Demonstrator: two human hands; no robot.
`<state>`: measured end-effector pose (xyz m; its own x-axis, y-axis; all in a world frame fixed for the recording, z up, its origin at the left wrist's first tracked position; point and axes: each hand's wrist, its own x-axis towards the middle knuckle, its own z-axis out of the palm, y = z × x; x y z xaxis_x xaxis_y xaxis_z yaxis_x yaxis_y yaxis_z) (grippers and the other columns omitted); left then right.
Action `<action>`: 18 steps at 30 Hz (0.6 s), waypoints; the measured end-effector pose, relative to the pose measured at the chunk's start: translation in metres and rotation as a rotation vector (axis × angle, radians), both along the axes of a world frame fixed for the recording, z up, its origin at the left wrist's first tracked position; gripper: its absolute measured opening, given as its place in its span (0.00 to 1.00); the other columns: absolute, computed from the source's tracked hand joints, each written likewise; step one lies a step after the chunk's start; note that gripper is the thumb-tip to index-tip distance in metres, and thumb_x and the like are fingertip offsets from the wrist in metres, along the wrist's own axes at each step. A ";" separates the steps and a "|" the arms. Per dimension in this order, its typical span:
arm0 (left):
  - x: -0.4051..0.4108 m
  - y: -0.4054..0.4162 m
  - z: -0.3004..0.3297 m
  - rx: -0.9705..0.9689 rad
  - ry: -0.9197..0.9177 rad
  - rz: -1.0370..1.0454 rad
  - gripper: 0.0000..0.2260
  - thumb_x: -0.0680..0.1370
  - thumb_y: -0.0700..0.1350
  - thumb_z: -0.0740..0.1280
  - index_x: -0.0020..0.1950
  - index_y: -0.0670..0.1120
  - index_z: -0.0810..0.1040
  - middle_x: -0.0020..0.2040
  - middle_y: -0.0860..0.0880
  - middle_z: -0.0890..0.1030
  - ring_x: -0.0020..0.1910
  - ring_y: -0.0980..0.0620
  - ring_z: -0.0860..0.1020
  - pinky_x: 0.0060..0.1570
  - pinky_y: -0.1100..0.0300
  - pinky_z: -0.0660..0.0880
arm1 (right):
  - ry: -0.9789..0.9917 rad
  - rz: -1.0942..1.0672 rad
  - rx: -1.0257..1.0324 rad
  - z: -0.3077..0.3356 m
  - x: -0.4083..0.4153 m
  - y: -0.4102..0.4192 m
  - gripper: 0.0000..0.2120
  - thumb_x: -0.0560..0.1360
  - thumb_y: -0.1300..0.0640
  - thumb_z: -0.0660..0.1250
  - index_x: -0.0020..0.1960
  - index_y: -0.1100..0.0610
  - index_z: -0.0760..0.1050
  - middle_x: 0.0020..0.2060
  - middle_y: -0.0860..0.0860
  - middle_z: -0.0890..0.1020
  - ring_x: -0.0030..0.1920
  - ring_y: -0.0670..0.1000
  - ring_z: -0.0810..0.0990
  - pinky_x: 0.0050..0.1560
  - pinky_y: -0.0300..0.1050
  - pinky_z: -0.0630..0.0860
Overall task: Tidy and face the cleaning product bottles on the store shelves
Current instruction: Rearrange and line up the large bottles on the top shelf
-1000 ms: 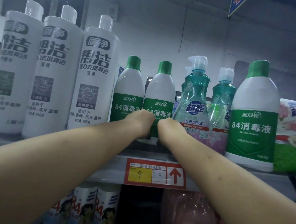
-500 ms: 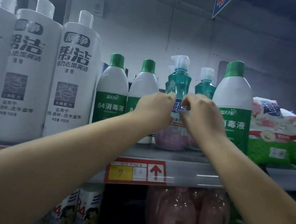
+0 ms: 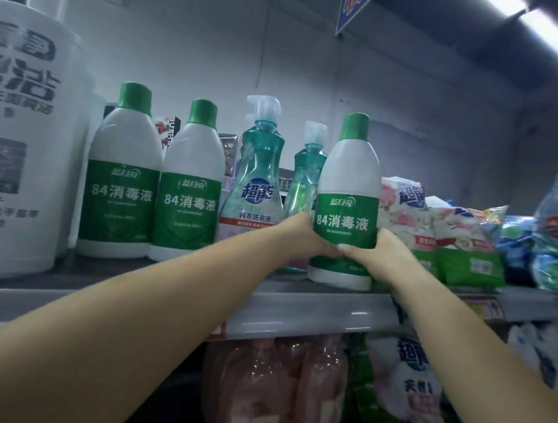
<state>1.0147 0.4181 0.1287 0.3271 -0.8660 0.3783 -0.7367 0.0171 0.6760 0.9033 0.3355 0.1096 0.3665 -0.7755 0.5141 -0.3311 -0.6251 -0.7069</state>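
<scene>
Head view, both hands gripping green-capped bottle point(image 3: 348, 198), teal pump bottles point(image 3: 257, 178) beside

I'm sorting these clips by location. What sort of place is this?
Most likely a shop aisle: rows of identical disinfectant bottles on a metal shelf, packaged goods beside them, and a hanging sign overhead.

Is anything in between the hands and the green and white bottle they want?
No, nothing is in between. The left hand and the right hand already hold the green and white bottle from both sides, low on its label. It stands upright near the shelf's front edge.
</scene>
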 end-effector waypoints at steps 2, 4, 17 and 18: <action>0.001 -0.006 -0.004 -0.020 0.120 -0.022 0.23 0.70 0.45 0.74 0.62 0.43 0.72 0.58 0.46 0.79 0.57 0.46 0.78 0.45 0.61 0.72 | -0.059 0.023 0.028 -0.002 0.001 -0.003 0.23 0.69 0.56 0.74 0.61 0.60 0.73 0.56 0.56 0.80 0.52 0.53 0.77 0.51 0.42 0.72; 0.003 -0.010 -0.008 -0.053 0.173 -0.016 0.25 0.68 0.45 0.76 0.61 0.44 0.71 0.58 0.46 0.79 0.54 0.48 0.79 0.47 0.60 0.75 | -0.107 0.038 0.043 -0.003 0.002 -0.004 0.24 0.69 0.57 0.74 0.62 0.61 0.72 0.56 0.56 0.80 0.51 0.52 0.77 0.52 0.43 0.72; 0.014 0.033 0.004 -0.326 0.024 0.042 0.33 0.67 0.43 0.76 0.68 0.48 0.65 0.41 0.59 0.71 0.37 0.65 0.71 0.34 0.71 0.69 | -0.424 0.346 0.030 0.012 0.016 0.029 0.18 0.69 0.61 0.73 0.58 0.59 0.74 0.48 0.50 0.82 0.46 0.48 0.80 0.48 0.42 0.77; 0.018 0.040 0.005 -0.341 0.006 0.069 0.33 0.67 0.44 0.76 0.68 0.48 0.65 0.39 0.61 0.70 0.36 0.66 0.70 0.32 0.72 0.67 | -0.428 0.373 0.019 0.015 0.019 0.034 0.18 0.69 0.61 0.73 0.58 0.59 0.75 0.50 0.52 0.82 0.48 0.50 0.80 0.51 0.46 0.78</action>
